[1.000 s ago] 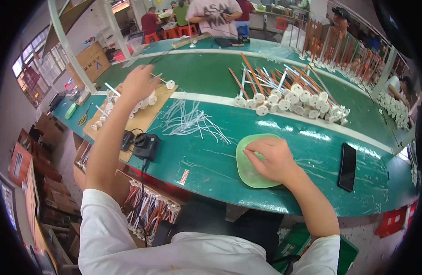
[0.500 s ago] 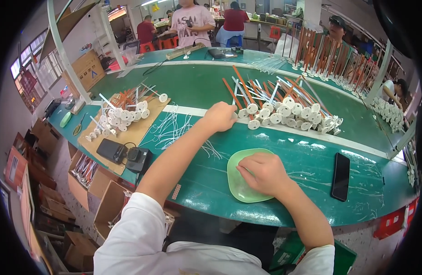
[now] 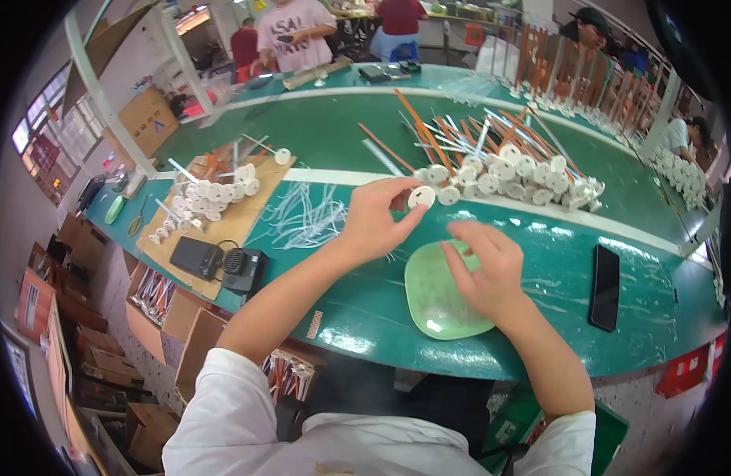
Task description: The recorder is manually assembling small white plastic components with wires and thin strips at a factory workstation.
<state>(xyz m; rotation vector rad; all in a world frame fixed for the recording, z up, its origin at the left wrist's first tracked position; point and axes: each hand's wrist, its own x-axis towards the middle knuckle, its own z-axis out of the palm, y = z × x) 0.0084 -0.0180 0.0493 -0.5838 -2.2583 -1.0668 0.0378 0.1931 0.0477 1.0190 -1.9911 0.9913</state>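
My left hand (image 3: pixel 379 220) is closed around a round white disc base (image 3: pixel 421 197), which faces right with a small slot in its middle. Any rod behind that disc is mostly hidden by my fingers. Over the upper right of a light green dish (image 3: pixel 430 305) hovers my right hand (image 3: pixel 492 270), thumb and forefinger brought close together. Motion smears its fingertips, and whatever they pinch is too small to make out. Just beyond both hands lies a heap of white disc bases (image 3: pixel 508 170) with brown and pale rods.
A smaller heap of disc-based rods (image 3: pixel 219 190) rests on cardboard at left, by a black adapter box (image 3: pixel 197 258). White strips (image 3: pixel 306 218) lie near my left forearm. A black phone (image 3: pixel 604 287) sits at right. People work across the table, one wearing a dark cap (image 3: pixel 592 20).
My left hand has drawn back from the heap with a disc base in it. My right hand has risen from the dish toward it. The view has shifted slightly.
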